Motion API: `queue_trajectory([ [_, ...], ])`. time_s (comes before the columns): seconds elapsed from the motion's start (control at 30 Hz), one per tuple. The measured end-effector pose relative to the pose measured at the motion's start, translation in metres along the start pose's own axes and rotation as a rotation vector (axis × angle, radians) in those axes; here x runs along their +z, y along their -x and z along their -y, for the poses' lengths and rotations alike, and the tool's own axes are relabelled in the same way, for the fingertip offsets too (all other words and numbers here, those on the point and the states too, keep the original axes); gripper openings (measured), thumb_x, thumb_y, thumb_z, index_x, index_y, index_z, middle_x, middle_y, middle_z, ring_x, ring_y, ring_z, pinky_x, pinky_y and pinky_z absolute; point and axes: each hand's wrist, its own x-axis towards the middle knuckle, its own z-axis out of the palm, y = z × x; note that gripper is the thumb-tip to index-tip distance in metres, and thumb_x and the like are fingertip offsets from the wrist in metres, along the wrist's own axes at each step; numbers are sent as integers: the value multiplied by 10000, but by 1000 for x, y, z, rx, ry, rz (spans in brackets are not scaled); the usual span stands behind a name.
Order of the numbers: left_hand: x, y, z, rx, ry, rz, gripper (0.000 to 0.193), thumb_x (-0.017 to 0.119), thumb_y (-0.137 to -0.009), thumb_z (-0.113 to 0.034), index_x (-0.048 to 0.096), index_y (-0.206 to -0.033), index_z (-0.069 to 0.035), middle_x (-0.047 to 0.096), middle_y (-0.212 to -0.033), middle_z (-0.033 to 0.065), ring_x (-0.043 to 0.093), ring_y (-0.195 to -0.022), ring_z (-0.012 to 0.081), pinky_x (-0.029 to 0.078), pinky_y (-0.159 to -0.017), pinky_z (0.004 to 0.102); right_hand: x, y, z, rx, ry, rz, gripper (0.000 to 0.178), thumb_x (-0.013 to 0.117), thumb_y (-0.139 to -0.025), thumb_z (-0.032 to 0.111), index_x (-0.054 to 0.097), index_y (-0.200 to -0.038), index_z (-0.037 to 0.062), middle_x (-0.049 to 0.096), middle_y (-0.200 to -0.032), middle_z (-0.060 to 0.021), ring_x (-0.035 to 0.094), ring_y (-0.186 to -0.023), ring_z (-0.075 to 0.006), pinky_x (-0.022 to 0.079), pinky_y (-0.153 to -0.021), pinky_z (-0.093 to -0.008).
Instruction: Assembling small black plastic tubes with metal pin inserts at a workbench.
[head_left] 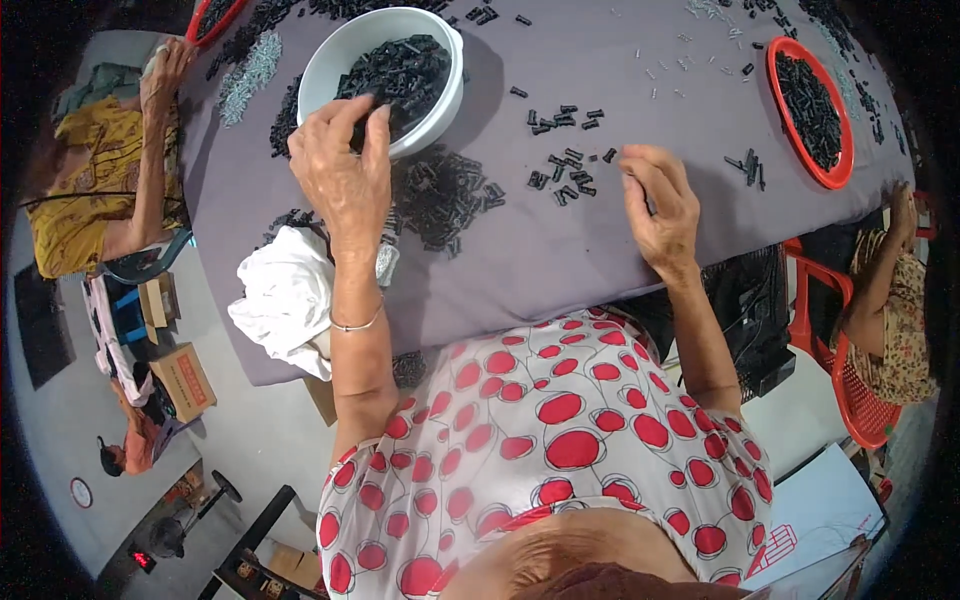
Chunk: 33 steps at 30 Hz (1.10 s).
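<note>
Two bare hands work above a table [540, 255] covered in greyish-purple cloth, as seen in the head view. The left hand [345, 165] reaches over the near rim of a white bowl [322, 68]; its thumb and forefinger are bent, their tips close together, and from here I cannot tell whether anything is pinched between them. Short black pieces [410, 75] lie heaped inside the bowl. The right hand [663, 200], well apart from the left, is half curled, with thumb and fingers nearly closed; a dark edge shows between them, but whether it is a held piece cannot be made out.

Between the hands lie a dense dark pile [440, 200], just below the bowl, and loose black pieces [570, 180] in a scattered cluster, some near the right fingertips. Farther right, a small group of pieces [752, 168] lies near a red tray [845, 168], itself filled with black pieces. A crumpled white cloth [285, 300] sits beside the left forearm. Pale clear pieces [250, 78] form a heap left of the bowl. A co-worker in a yellow patterned garment [95, 190] sits at the left side.
</note>
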Motion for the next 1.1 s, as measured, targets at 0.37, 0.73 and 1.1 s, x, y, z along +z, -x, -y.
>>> queue_trajectory([
  [0.37, -4, 53, -73, 41, 332, 207, 141, 725, -697, -37, 664, -823, -54, 618, -839, 68, 544, -806, 243, 424, -730, 343, 5, 2, -1, -132, 87, 39, 283, 651, -682, -86, 591, -922, 50, 593, -977, -86, 575, -867, -269, 466, -708, -343],
  [0.73, 27, 48, -91, 63, 219, 399, 140, 743, -687, -152, 690, -799, -86, 596, -871, 14, 511, -849, 226, 378, -731, 356, -2, 6, -9, -81, 41, -12, 256, 656, -673, -83, 605, -901, 21, 600, -977, -99, 582, -865, -283, 482, -719, -352],
  [1.1, 26, 50, -98, 38, 314, 430, 89, 692, -725, -131, 662, -799, -93, 598, -851, 35, 512, -821, 256, 394, -720, 371, -4, -9, -3, -13, 203, 112, 277, 667, -685, 4, 610, -956, 22, 547, -969, -122, 537, -860, -305, 460, -727, -387],
])
